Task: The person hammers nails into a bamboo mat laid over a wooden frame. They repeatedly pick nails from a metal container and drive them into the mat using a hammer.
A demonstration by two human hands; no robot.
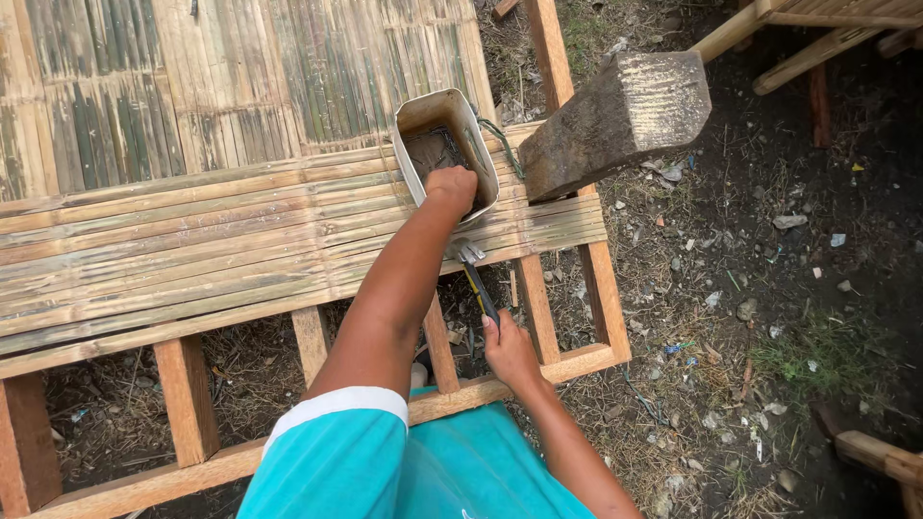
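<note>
The left hand (pixel 452 183) reaches inside the white tub (pixel 444 154), its grip hidden. The right hand (pixel 508 351) grips a hammer (pixel 476 279) just below the tub. A bump could tip the tub.

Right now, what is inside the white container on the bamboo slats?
The left hand reaches into the white container. Its fingers are hidden inside. Behind the hand lies a dark mass of small pieces, too small to identify. The hand covers the rest of the bottom.

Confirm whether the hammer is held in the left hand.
No: the hammer is in the right hand, while the left hand reaches into the white container.
</note>
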